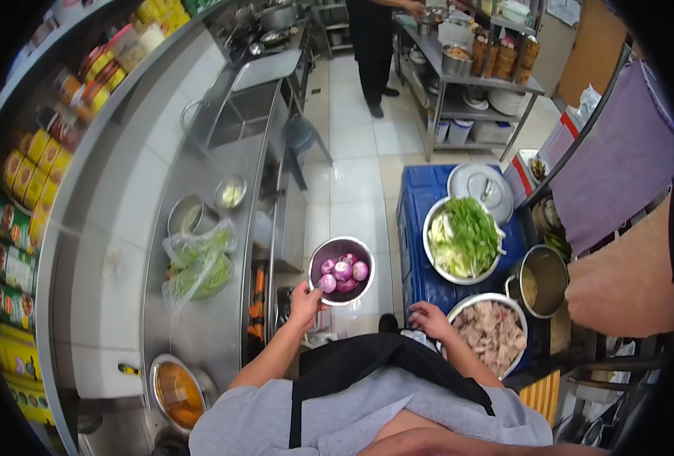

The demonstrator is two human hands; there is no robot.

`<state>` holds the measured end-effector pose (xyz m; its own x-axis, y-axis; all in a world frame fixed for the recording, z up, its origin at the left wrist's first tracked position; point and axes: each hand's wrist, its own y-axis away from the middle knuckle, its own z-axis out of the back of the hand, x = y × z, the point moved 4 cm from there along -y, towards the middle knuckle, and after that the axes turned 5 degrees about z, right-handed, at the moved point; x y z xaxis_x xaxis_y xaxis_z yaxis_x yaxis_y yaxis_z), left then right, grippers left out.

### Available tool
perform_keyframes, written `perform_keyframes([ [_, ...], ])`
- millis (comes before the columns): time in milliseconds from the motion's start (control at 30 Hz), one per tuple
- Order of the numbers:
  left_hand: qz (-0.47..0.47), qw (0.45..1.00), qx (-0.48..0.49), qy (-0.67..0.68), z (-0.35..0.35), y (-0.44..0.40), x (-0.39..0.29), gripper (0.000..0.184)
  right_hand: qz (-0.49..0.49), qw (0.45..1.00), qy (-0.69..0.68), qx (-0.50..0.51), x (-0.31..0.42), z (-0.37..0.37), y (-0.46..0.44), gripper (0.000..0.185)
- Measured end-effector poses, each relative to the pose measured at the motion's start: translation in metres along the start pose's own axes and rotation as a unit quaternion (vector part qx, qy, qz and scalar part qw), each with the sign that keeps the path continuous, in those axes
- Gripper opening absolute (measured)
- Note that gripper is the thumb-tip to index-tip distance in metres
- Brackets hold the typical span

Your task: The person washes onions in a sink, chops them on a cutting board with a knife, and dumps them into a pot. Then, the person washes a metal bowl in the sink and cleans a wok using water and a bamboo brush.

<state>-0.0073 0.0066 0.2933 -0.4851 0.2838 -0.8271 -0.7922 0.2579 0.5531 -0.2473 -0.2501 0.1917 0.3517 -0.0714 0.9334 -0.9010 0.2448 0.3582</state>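
My left hand [305, 304] grips the near-left rim of a steel bowl [369, 277], holding it over the aisle. Several peeled red onions [343, 270] lie inside. Loosely bent and with nothing visible in it, my right hand [429, 319] hovers just left of a bowl of cut raw meat [489, 327]. Behind the meat stands a bowl of chopped leafy greens [464, 239]. Both of these bowls rest on a blue container [415, 197].
On the steel counter [154, 285] at left are a plastic bag of greens [204, 262], small bowls and a bowl of orange liquid [177, 391]. A steel pot [543, 281] stands at right. Another person [371, 45] works by a steel shelf [474, 83] further back.
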Motion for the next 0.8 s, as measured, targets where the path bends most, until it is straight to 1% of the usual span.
perform_keyframes([
  [33,-0.006,0.999,0.001,0.047,-0.003,-0.015,-0.007,0.006,-0.001,1.000,-0.013,0.021,0.015,0.003,-0.024,0.025],
  [67,-0.016,0.999,0.009,0.044,-0.006,-0.029,-0.013,0.006,-0.003,0.999,-0.026,0.042,0.030,0.005,-0.048,0.026],
  [133,-0.019,0.997,0.015,0.074,-0.012,-0.044,-0.042,0.006,-0.013,0.997,-0.011,0.079,0.064,0.012,-0.093,0.030],
  [200,-0.027,0.996,0.025,0.076,-0.021,-0.078,-0.055,0.007,-0.016,0.993,-0.045,0.112,0.092,0.019,-0.138,0.044],
  [233,-0.027,0.996,0.030,0.078,-0.025,-0.094,-0.065,0.009,-0.014,0.993,-0.041,0.110,0.115,0.021,-0.155,0.044],
  [300,-0.029,0.997,0.026,0.067,-0.042,-0.126,-0.085,0.009,-0.009,0.971,-0.219,0.092,0.155,0.023,-0.187,0.060],
  [333,-0.027,0.998,0.020,0.053,-0.052,-0.140,-0.098,0.010,-0.009,0.971,-0.218,0.093,0.162,0.025,-0.212,0.060],
  [400,-0.026,0.998,0.045,0.021,-0.072,-0.175,-0.119,0.011,-0.005,0.944,-0.306,0.121,0.172,0.025,-0.262,0.068],
  [433,-0.045,0.996,0.061,0.049,-0.081,-0.201,-0.118,0.012,-0.026,0.949,-0.303,0.077,0.172,0.024,-0.286,0.068],
  [467,-0.023,0.997,0.074,0.010,-0.089,-0.211,-0.135,0.013,-0.034,0.945,-0.313,0.092,0.175,0.024,-0.310,0.065],
  [500,-0.028,0.991,0.113,0.067,-0.099,-0.233,-0.140,0.011,-0.059,0.949,-0.303,0.064,0.187,0.027,-0.330,0.062],
  [533,-0.032,0.990,0.130,0.046,-0.104,-0.259,-0.145,0.013,-0.087,0.951,-0.295,0.034,0.197,0.028,-0.343,0.059],
  [567,-0.010,0.985,0.168,0.049,-0.104,-0.285,-0.148,0.014,-0.095,0.940,-0.326,0.027,0.188,0.035,-0.367,0.052],
  [633,0.020,0.971,0.233,0.043,-0.103,-0.326,-0.174,0.014,-0.098,0.936,-0.337,0.014,0.201,0.040,-0.402,0.047],
  [667,0.024,0.970,0.235,0.049,-0.097,-0.348,-0.187,0.014,-0.103,0.936,-0.338,0.011,0.204,0.042,-0.417,0.046],
  [700,0.030,0.960,0.279,0.005,-0.094,-0.366,-0.207,0.015,-0.111,0.937,-0.332,0.011,0.209,0.044,-0.433,0.046],
  [733,0.036,0.946,0.320,-0.033,-0.091,-0.383,-0.223,0.017,-0.096,0.936,-0.340,-0.009,0.215,0.046,-0.451,0.047],
  [767,0.036,0.936,0.347,-0.046,-0.086,-0.417,-0.220,0.017,-0.084,0.935,-0.344,-0.021,0.222,0.045,-0.469,0.047],
  [800,0.032,0.937,0.342,-0.060,-0.081,-0.438,-0.232,0.015,-0.096,0.932,-0.346,-0.060,0.228,0.045,-0.485,0.050],
])
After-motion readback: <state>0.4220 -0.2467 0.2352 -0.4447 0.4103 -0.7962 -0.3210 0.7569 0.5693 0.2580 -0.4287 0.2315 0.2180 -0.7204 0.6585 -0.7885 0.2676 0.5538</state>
